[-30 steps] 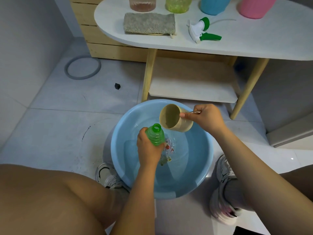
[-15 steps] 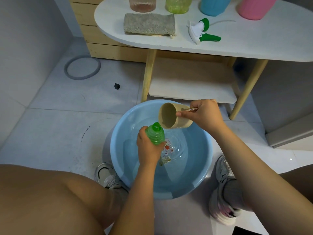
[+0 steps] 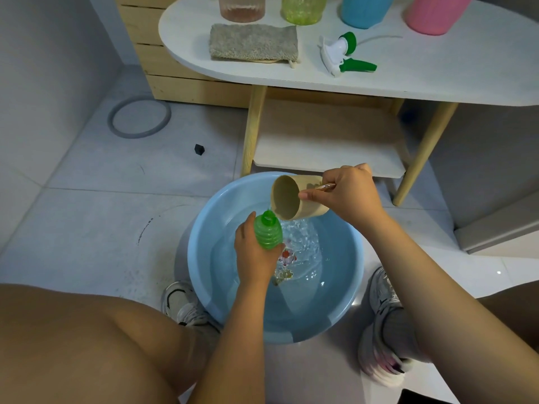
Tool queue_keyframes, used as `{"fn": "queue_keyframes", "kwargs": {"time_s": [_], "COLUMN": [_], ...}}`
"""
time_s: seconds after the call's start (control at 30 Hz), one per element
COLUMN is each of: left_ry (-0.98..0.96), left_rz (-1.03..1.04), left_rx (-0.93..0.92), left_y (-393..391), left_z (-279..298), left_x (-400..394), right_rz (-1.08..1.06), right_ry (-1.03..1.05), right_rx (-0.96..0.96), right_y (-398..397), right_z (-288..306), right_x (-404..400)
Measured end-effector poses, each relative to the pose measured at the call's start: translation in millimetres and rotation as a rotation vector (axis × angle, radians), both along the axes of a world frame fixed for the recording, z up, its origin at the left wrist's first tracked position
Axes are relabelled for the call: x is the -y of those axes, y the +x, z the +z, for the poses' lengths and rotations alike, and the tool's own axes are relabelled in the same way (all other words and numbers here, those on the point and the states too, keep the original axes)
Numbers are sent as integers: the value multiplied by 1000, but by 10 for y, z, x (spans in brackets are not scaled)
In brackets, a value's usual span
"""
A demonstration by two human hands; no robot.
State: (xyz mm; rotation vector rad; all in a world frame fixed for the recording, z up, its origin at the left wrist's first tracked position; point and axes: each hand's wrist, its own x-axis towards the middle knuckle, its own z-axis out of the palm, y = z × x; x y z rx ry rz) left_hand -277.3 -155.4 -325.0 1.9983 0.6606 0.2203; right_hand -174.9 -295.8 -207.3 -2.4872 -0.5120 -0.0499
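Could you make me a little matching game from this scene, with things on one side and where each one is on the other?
Things:
1. green bottle
2. beige cup
3. spray head
4. blue basin

Places:
A. on the floor, holding water
B. held in the left hand
C. lying on the white table
D. held in the right hand, tipped over the basin

Pairs: 1-B, 2-D, 3-C, 4-A

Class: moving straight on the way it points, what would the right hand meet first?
Likely the green bottle in the left hand: the right hand aims its beige cup at the bottle's neck, though depth is unclear.
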Motion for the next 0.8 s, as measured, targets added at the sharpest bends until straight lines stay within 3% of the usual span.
{"fn": "queue_keyframes", "kwargs": {"time_s": [0.8], "left_ry": [76], "left_rz": [-11], "left_rx": [-4], "left_y": [32], "left_z": [2], "left_x": [-15], "right_rz": [51], "right_ry": [-129], "right_rx": [148], "right_y": [-9], "right_z": [111], "right_x": [-41]}}
